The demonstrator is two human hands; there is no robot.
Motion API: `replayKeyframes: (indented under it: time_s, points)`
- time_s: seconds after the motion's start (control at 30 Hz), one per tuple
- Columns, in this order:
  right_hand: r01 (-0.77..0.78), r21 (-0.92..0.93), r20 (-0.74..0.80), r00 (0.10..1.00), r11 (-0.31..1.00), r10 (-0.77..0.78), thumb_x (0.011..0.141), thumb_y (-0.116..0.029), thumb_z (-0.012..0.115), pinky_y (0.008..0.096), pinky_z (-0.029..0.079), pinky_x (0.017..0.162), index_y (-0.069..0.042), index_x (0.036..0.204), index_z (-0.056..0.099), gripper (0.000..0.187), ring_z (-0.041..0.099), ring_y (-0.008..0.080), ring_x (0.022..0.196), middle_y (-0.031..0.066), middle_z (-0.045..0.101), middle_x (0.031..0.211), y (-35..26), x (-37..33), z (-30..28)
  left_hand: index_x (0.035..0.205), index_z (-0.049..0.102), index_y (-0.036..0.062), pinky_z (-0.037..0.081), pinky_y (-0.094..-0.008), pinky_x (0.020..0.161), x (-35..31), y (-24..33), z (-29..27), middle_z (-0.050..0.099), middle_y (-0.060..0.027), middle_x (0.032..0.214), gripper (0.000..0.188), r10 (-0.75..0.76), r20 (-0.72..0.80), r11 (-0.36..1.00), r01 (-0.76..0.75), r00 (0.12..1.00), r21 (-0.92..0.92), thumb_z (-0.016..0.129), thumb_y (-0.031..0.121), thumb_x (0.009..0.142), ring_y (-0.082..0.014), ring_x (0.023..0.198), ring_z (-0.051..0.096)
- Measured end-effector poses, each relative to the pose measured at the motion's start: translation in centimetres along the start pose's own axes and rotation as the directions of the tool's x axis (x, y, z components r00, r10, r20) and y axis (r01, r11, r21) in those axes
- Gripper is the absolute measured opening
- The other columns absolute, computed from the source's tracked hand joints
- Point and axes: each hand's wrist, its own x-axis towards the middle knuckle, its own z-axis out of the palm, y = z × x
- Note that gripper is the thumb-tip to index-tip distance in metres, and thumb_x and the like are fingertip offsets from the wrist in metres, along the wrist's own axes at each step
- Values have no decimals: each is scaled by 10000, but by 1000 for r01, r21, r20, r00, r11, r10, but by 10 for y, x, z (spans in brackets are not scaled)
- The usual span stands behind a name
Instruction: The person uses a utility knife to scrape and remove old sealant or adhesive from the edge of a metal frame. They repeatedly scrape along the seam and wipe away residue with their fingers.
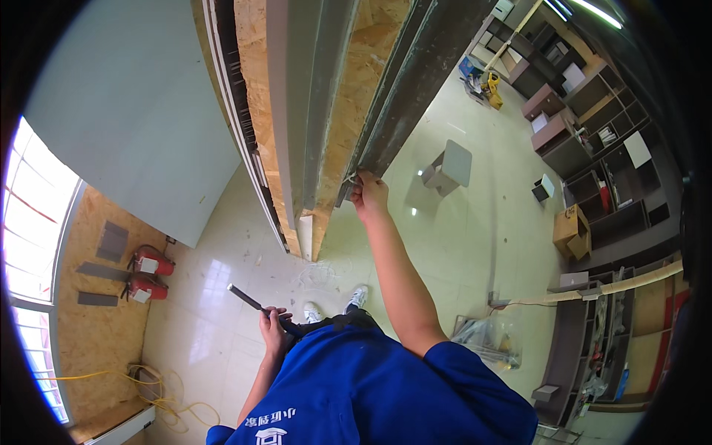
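My left hand (274,331), low and left of my body, is closed around a slim black rod-like tool (248,299) with a pale tip that points up and left. Its exact kind does not show. Ahead of me rises a wall end of chipboard (357,74) with a grey panel strip (297,104) and a dark frame profile (397,96). My right arm reaches up to the lower edge of that profile. There my right hand (371,196) has its fingers pinched together beside a small whitish scrap (351,178); what lies between the fingertips is hidden.
A grey stool (449,169) stands beyond my right arm. Two red fire extinguishers (148,274) are by the left wall, above a coiled yellow cable (172,404). At right are shelves (608,185), a cardboard box (572,231) and a plastic-wrapped bundle (486,337).
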Motion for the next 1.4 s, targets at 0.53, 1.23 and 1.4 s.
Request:
replayKeyframes:
  time_s: [0.53,1.23,1.4]
  points:
    - [9,-76,-137,990,997,-20,869,-173,628,237,265,366,-128,710,510,204,347,69,424,-36,444,602,9,-1,7,1042,449,51,526,-344,648,6,-8,-2,627,-137,916,116,-13,0,1000,13,1000,-2,444,153,987,-239,738,650]
    - [99,60,-215,973,993,-84,838,-118,614,262,237,332,-122,610,482,264,348,96,356,-18,413,500,12,5,17,1037,443,47,536,-340,640,9,-12,0,626,-141,914,106,-22,5,1000,22,1000,7,435,142,991,-248,729,660]
    - [114,176,-209,975,978,-76,842,-108,625,263,238,333,-86,681,524,191,371,99,373,-1,454,542,12,0,27,1040,441,52,529,-346,646,9,-11,4,624,-140,923,117,-36,34,998,35,999,47,430,159,995,-247,747,658]
